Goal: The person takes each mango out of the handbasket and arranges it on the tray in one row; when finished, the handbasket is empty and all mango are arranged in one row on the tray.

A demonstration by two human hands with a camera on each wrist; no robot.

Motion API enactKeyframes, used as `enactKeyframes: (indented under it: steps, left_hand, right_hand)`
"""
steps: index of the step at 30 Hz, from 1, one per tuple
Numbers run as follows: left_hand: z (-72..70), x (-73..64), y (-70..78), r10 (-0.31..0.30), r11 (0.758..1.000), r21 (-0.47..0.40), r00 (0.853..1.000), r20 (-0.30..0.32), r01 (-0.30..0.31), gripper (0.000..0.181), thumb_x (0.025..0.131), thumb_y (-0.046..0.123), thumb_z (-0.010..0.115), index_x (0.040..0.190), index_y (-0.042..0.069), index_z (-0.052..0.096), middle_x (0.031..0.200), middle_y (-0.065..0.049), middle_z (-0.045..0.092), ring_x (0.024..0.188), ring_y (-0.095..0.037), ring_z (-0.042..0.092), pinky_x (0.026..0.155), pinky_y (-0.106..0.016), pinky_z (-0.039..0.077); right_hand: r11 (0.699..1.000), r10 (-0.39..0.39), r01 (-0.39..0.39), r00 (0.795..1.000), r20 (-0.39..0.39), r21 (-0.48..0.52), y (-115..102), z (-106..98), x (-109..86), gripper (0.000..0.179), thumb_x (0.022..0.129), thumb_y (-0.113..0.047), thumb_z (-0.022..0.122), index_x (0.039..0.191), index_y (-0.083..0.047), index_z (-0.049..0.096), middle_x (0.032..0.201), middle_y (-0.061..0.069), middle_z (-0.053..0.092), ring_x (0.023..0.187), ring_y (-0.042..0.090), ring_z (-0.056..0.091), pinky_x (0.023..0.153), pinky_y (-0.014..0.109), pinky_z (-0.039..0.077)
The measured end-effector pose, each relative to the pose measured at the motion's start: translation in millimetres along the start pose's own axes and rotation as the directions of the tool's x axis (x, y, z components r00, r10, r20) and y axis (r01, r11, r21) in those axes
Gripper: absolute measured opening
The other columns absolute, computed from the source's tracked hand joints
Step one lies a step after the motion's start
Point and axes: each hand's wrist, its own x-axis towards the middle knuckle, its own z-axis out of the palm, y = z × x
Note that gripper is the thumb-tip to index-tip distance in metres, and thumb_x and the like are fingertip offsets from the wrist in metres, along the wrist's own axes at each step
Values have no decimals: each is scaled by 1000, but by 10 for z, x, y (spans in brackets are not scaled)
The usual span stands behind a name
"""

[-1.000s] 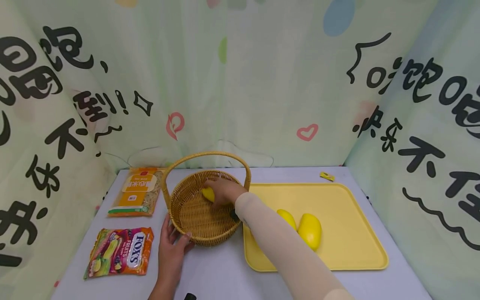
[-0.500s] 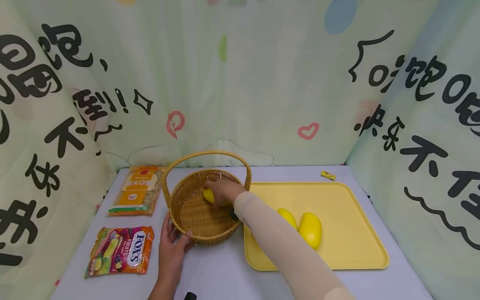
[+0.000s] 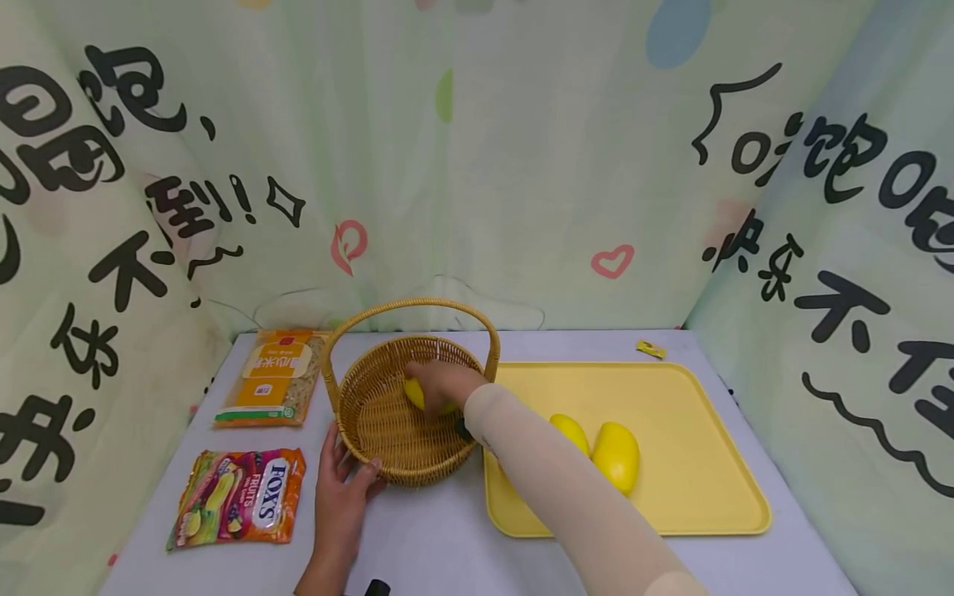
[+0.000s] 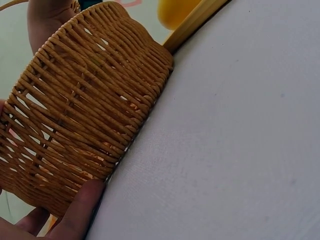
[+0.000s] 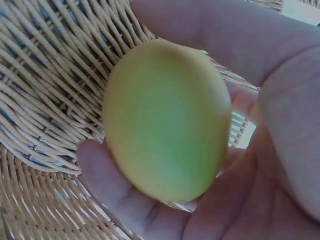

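Inside the wicker basket (image 3: 387, 439), my right hand (image 3: 445, 386) grips a yellow mango (image 3: 414, 393). From the right wrist view, the thumb and fingers curl round opposite sides of the mango (image 5: 167, 120), close over the woven bottom. My left hand (image 3: 343, 497) holds the basket at its near left side, thumb toward the front and fingers along the wall. The left wrist view has the basket wall (image 4: 95, 90) standing on the white table, with that hand's fingertips (image 4: 80, 212) low against the weave. Two more mangoes, one (image 3: 617, 459) in full view and another (image 3: 570, 432) partly behind the right sleeve, lie on the yellow tray (image 3: 708, 463).
Left of the basket lie a FOX'S candy bag (image 3: 238, 498) and, behind it, an orange-labelled bag of grain (image 3: 270, 377). A small yellow packet (image 3: 651, 349) lies past the tray's back edge. The tall basket handle (image 3: 417, 304) arches over the opening. Printed curtains surround the table.
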Motion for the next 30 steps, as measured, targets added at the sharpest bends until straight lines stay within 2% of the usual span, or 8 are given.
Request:
enactKeyframes:
  steps: [3, 6, 9, 12, 22, 30]
  left_hand:
    - [4, -1, 6, 1, 1000, 2, 1000, 0, -1, 96, 101, 13, 67, 169, 48, 9, 177, -9, 20, 151, -38, 44, 104, -48, 60]
    - [8, 0, 10, 2, 1000, 2, 1000, 1, -2, 96, 101, 13, 67, 169, 48, 9, 177, -9, 21, 151, -37, 44, 104, -47, 61]
    - [11, 2, 15, 1, 1000, 1, 1000, -1, -1, 96, 101, 13, 67, 168, 48, 9, 177, -9, 21, 151, -37, 45, 103, -47, 61]
    - [12, -1, 22, -3, 1000, 4, 1000, -4, 3, 96, 101, 13, 67, 168, 49, 8, 177, -9, 20, 151, -38, 44, 103, -47, 61]
    - [6, -14, 28, -4, 1000, 15, 1000, -3, 4, 97, 101, 13, 68, 169, 47, 8, 177, -10, 20, 151, -39, 44, 103, -47, 61]
    - [8, -1, 26, -5, 1000, 15, 1000, -1, 5, 97, 101, 15, 68, 169, 48, 6, 178, -12, 18, 151, -41, 43, 103, -48, 61]
  right_hand:
    - [1000, -10, 10, 1000, 5, -3, -2, 4, 1, 85, 82, -14, 90, 153, -31, 47, 124, 4, 66, 103, 20, 59, 82, 36, 54]
    - [1000, -13, 13, 1000, 21, -7, -5, 6, 0, 85, 83, -16, 90, 155, -32, 48, 138, 5, 65, 111, 19, 58, 90, 38, 55]
    - [1000, 6, -6, 999, 47, 10, -7, 9, -8, 87, 83, -17, 89, 158, -35, 47, 153, 4, 58, 120, 19, 56, 95, 40, 55]
    - [998, 31, -34, 997, 73, 45, 1, 16, -22, 89, 83, -15, 89, 158, -40, 47, 160, 2, 53, 124, 19, 54, 93, 41, 56]
    - [995, 12, -25, 991, 130, 101, 18, 46, -30, 79, 79, -10, 90, 146, -39, 57, 150, 2, 57, 117, 24, 55, 75, 41, 60]
    - [998, 25, -34, 990, 136, 58, 30, 63, -48, 81, 79, -12, 92, 146, -41, 57, 151, 2, 57, 117, 23, 56, 72, 39, 61]
